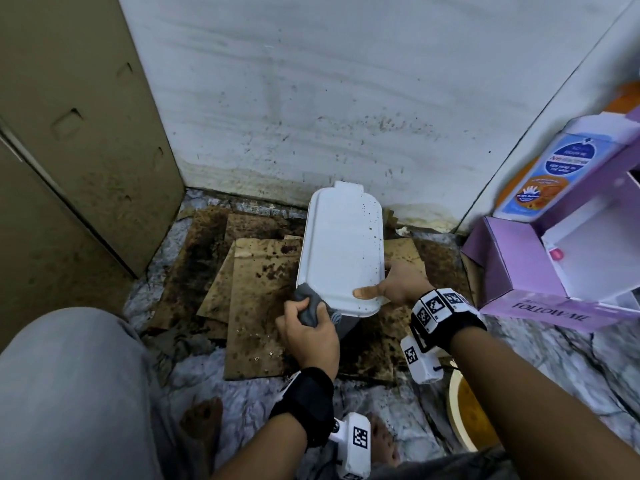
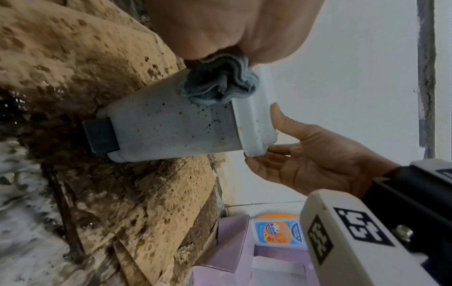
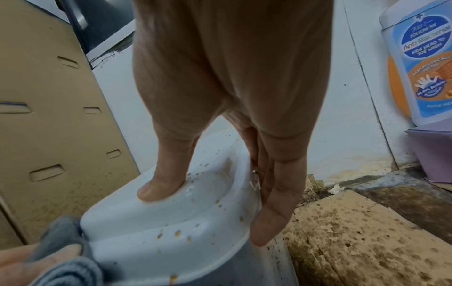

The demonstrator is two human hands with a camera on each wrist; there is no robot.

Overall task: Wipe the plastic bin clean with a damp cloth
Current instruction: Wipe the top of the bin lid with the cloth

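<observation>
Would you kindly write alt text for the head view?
A left hand presses a grey cloth against a speckled white plastic bin while the right hand steadies its lid. It stands on stained cardboard by a white wall.

Head view: dim, flat, cool-toned light; no distinct source visible. Soft shadow under the bin [image 1: 341, 251], darkest over the stained cardboard [image 1: 256, 306]. Strong wide-angle bending at the edges: the wash bottle [image 1: 540, 174] and the purple box [image 1: 540, 271] lean inward. Fine detail smeared throughout.

Left wrist view: brighter; white wall near washed out. The left hand [image 2: 234, 29] is close and soft.

Right wrist view: the right hand [image 3: 220, 96] is blurred; the cloth [image 3: 61, 257] at bottom left is out of focus.
</observation>
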